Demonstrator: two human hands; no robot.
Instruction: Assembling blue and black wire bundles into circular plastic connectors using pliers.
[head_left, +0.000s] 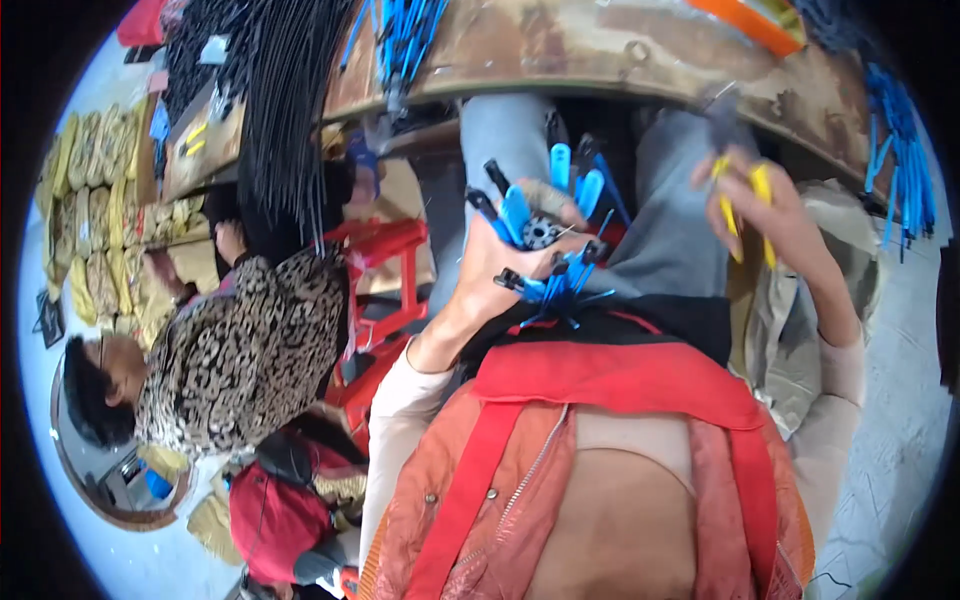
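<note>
Above my lap, my left hand (490, 270) is closed around a small round black slotted hub (540, 233). Blue strips (515, 212) with black end fittings fan out around this hub, some pointing up and others lying toward my waist. What joins the strips to the hub is too small to make out. Off to the right, my right hand (765, 205) grips pliers with yellow handles (730, 215). Their jaws point toward the table edge and are blurred. The pliers are well apart from the hub.
A worn wooden table (560, 60) runs across the front, with blue strips (405, 40) and long black strands (285, 110) on it. More blue strips (905, 160) hang at the right. A person in a patterned top (245, 350) sits at left, near a red stool (385, 280).
</note>
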